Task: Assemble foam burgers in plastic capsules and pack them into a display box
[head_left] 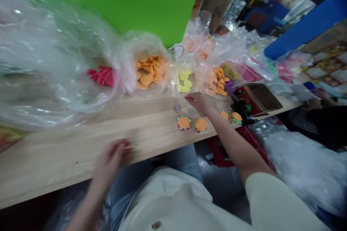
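Note:
My right hand is over the bench, its fingers drawn together in front of the clear bag of yellow pieces; what they pinch, if anything, is too small to make out. Just below it, two layered burger-shaped pieces, one on the left and one on the right, lie near the front edge, with orange rounds on top and green and red showing underneath. Small clear squares lie behind them. Lower left, my left hand hovers by the bench edge with bent fingers, smeared by motion.
Open plastic bags along the back hold orange rounds, red pieces and smaller orange pieces. More burger shapes sit farther right, near a brown tray. A green panel stands behind the bench.

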The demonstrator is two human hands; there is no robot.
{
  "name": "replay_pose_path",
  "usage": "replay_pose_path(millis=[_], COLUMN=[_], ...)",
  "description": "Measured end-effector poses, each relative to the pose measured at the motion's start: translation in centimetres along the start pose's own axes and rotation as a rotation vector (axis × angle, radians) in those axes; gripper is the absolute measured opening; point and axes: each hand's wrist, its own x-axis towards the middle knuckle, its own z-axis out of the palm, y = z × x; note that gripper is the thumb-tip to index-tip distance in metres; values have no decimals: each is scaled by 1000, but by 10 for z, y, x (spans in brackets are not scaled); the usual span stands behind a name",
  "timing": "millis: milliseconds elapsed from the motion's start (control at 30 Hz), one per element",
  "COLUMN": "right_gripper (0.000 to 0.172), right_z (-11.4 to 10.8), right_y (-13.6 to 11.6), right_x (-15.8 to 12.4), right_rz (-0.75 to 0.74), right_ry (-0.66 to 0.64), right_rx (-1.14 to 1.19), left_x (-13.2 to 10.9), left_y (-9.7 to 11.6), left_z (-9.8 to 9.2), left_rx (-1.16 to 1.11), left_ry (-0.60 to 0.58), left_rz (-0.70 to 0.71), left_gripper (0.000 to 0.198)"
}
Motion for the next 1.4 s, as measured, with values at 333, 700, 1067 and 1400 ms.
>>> replay_pose_path(millis=[333,700,1067,1400], right_gripper=[8,40,50,58], right_z=[24,56,104,123], right_y=[16,-38,-67,-80], right_x=[60,-107,-153,-154], right_rz=[-96,-490,133,156], right_ry=[-254,-63,326,269], right_rx=[-81,348,421,346], left_x=[41,43,31,34], left_y=[12,24,23,22], left_z=[175,95,98,97], left_rx=[-158,-67,-157,-128], left_ry=[-215,-77,-77,-86], left_rz=[-318,-287,-245,-246], left_gripper=[5,13,18,29])
